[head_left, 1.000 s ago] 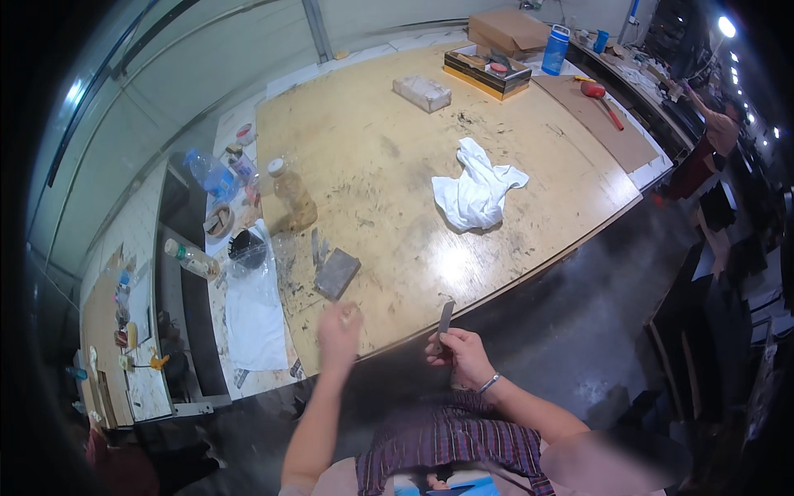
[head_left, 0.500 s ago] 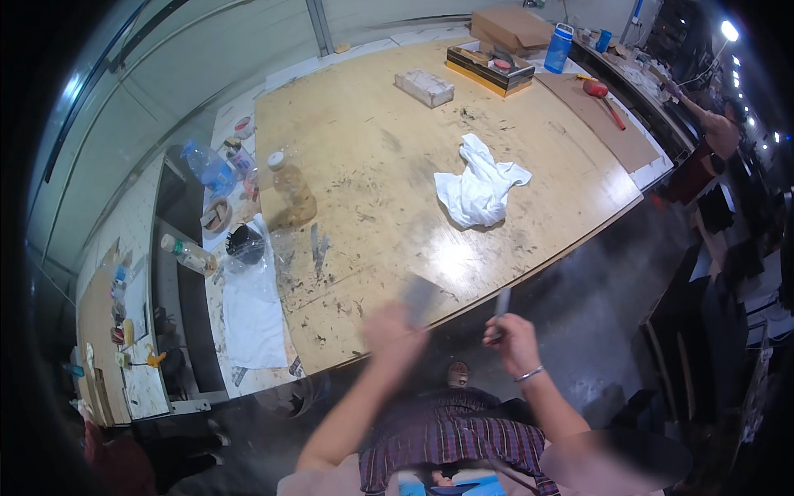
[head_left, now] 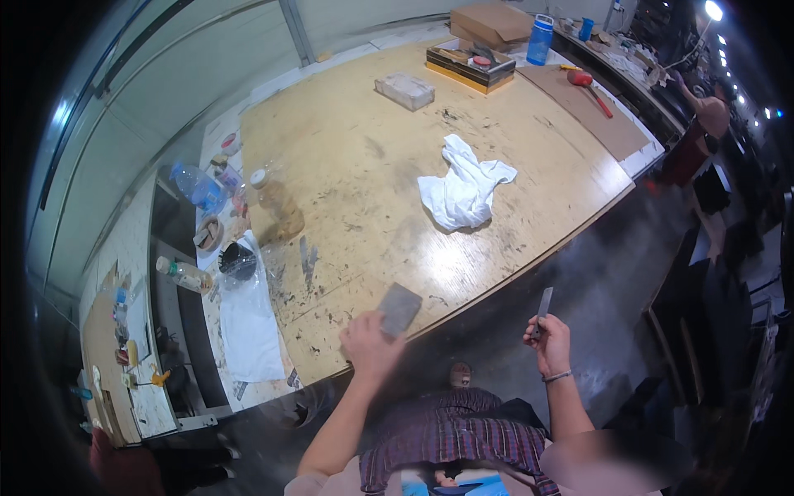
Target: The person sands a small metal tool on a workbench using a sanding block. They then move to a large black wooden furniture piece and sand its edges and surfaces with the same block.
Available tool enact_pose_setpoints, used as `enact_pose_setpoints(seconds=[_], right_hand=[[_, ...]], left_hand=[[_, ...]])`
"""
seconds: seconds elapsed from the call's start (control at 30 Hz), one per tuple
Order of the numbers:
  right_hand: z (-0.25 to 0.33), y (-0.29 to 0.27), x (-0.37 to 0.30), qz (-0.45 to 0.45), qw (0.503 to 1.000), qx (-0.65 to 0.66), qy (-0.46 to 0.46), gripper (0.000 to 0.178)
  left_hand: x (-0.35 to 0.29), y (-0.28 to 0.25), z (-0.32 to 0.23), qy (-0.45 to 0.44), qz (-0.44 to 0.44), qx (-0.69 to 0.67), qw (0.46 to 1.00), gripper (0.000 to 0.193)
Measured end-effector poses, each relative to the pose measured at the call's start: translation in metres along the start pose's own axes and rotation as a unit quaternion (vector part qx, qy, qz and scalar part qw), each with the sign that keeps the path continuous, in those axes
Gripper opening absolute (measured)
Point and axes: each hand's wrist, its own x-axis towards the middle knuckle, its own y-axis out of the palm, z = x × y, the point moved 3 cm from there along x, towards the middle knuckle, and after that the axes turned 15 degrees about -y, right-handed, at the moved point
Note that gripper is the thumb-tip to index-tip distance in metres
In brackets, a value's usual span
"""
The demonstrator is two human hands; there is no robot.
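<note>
Over the near edge of the wooden-topped table point(head_left: 347, 240), my left hand point(head_left: 370, 343) is closed on the end of a flat grey rectangular block point(head_left: 401, 308). Whether the block rests on the tabletop or hovers just above it, I cannot tell. Off to the right, beyond the table edge, my right hand point(head_left: 550, 343) grips a narrow flat metal blade point(head_left: 545, 302), its free end pointing up and away. My fingers hide the blade's lower end. A crumpled white cloth point(head_left: 467, 186) lies on the table ahead of both hands.
Plastic bottles point(head_left: 277, 202), a black cup point(head_left: 237, 261) and a white cloth strip point(head_left: 251, 331) line the left side. Farther back are a pale brick-shaped block point(head_left: 404, 91), an open box point(head_left: 471, 70), a blue bottle point(head_left: 540, 40) and a red mallet point(head_left: 589, 89). Another person point(head_left: 703, 124) stands far right.
My hands have moved apart: the right one, with the blade, went rightward, and the left, with the block, shifted slightly left. The whole view has also shifted a little.
</note>
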Motion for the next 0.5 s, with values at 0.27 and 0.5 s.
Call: enact_pose_setpoints(seconds=[0.27, 0.5], right_hand=[[0.004, -0.033, -0.003, -0.015, 0.998, -0.054, -0.003, 0.018], [0.003, -0.067, -0.035, -0.066, 0.995, -0.075, 0.019, 0.016]], left_hand=[[0.111, -0.048, 0.078, -0.079, -0.182, 0.159, 0.967, 0.065], [0.198, 0.087, -0.059, 0.076, 0.039, -0.022, 0.996, 0.074]])
